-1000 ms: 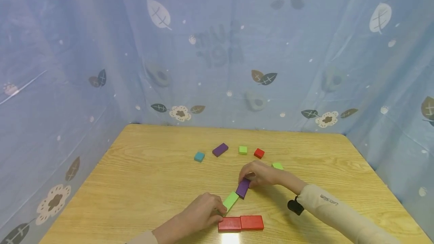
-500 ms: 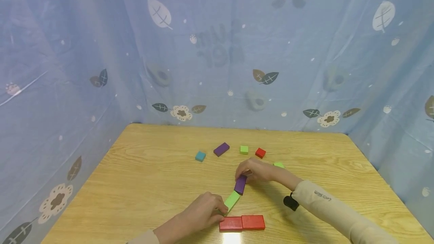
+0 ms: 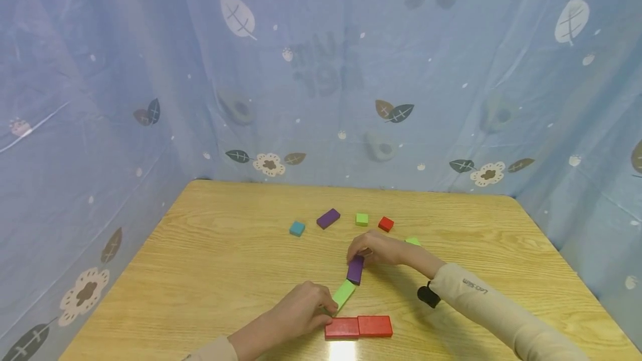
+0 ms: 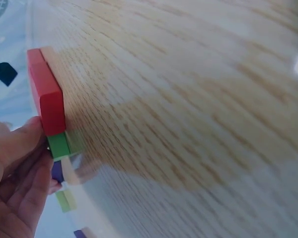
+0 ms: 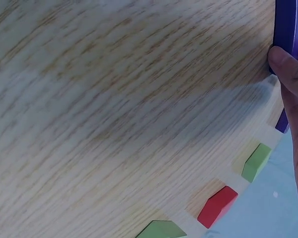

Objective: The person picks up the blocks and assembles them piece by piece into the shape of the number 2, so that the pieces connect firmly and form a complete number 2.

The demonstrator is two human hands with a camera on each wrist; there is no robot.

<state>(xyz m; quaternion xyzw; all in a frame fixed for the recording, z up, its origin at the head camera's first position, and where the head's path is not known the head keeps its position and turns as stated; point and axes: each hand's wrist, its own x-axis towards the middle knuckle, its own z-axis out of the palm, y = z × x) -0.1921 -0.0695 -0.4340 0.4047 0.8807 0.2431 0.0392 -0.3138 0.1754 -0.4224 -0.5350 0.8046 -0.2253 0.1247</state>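
My right hand (image 3: pixel 375 248) pinches a purple block (image 3: pixel 355 270) near its far end, thumb on one side and fingers on the other. The block's near end meets the far end of a long light green block (image 3: pixel 344 295) at an angle. My left hand (image 3: pixel 305 311) has its curled fingers at the near end of that green block. Its thumb lies at the corner of a red block (image 3: pixel 342 328), which joins a second red block (image 3: pixel 375 326) end to end. In the left wrist view, the left thumb (image 4: pixel 27 139) overlaps the red block's end, beside the green block (image 4: pixel 59 146).
Farther back on the wooden table (image 3: pixel 225 249) lie a teal block (image 3: pixel 297 228), another purple block (image 3: pixel 328 218), a small green block (image 3: pixel 361 219) and a small red block (image 3: pixel 385 224). Another green block (image 3: pixel 413 242) is partly behind the right forearm. A patterned blue curtain (image 3: pixel 321 71) surrounds the table.
My right hand has moved slightly left and away from me with the purple block, turning it a little straighter. The left hand stays by the green block.
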